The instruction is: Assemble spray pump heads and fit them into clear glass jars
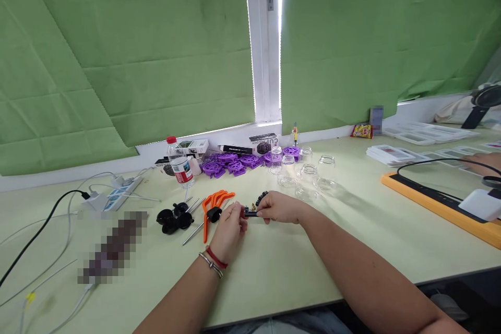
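My left hand is closed on one end of a small dark bar-shaped part, in front of me over the table. The fingers of my right hand pinch the other end of it. Just behind the bar are tiny gold-coloured pieces and a black ridged piece, close to my right fingers; I cannot tell whether they touch. Left of my left hand lie orange curved plastic pieces, a black knob-like part, thin metal rods and black round cups.
Behind my hands stand several clear glass jars and a heap of purple plastic parts. A water bottle and power strip are left. An orange-edged board, white trays and another person's hand are right.
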The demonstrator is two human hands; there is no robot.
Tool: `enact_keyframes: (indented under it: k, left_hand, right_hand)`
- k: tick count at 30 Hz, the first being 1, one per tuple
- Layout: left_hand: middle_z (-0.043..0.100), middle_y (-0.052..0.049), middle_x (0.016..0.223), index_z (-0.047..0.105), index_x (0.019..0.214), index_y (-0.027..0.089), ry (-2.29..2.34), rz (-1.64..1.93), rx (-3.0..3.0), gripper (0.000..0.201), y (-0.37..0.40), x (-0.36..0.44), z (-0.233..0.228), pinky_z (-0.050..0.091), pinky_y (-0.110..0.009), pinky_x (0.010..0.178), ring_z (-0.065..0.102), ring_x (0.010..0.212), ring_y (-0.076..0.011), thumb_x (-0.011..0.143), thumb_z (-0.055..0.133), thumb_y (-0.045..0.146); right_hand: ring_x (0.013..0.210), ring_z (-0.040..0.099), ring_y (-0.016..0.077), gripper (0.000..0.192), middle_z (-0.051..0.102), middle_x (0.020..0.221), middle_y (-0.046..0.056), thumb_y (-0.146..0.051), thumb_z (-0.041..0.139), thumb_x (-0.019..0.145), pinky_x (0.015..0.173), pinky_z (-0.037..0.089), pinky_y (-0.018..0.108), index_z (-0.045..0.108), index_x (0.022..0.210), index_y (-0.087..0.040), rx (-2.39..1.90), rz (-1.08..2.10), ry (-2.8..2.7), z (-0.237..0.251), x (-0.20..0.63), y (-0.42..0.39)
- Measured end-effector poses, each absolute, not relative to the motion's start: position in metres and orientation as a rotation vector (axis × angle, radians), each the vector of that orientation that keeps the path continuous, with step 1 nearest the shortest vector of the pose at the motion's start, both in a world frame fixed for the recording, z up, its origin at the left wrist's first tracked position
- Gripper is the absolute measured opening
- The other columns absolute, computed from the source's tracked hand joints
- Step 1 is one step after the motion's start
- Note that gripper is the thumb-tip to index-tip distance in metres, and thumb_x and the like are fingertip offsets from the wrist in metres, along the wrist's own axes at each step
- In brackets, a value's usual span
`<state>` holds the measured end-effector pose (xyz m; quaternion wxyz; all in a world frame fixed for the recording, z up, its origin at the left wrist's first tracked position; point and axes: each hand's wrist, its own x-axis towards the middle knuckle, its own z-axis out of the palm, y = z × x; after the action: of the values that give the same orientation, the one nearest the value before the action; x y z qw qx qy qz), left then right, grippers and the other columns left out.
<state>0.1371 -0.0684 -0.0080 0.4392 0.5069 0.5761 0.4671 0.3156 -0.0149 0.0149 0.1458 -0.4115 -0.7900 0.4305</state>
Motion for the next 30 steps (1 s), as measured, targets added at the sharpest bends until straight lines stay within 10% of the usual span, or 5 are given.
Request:
enact_keyframes:
  k: [5,30]
  left_hand:
    - [0.056,-0.004,0.066,0.046,0.079,0.018,1.044,0.946,0.689,0.038,-0.06,0.137,-0.016,0.018,-0.015,0.034,0.042,0.042,-0.0064,0.089,0.033,0.052]
    - [0.059,-0.003,0.067,0.056,0.085,0.011,0.908,1.141,0.716,0.009,-0.06,0.13,-0.008,0.037,-0.014,0.042,0.05,0.049,-0.0044,0.082,0.049,0.006]
  right_hand:
    - [0.05,0.037,0.0079,0.022,0.054,0.057,-0.003,-0.028,0.05,0.077,0.048,0.028,0.021,0.067,0.067,-0.017,-1.017,1.133,-2.27,0.016,0.306,-0.026]
    - [0.047,0.041,0.0072,0.007,0.061,0.058,0.001,-0.021,0.057,0.07,0.044,0.03,0.018,0.054,0.073,-0.016,-1.342,1.234,-1.631,0.007,0.312,0.002]
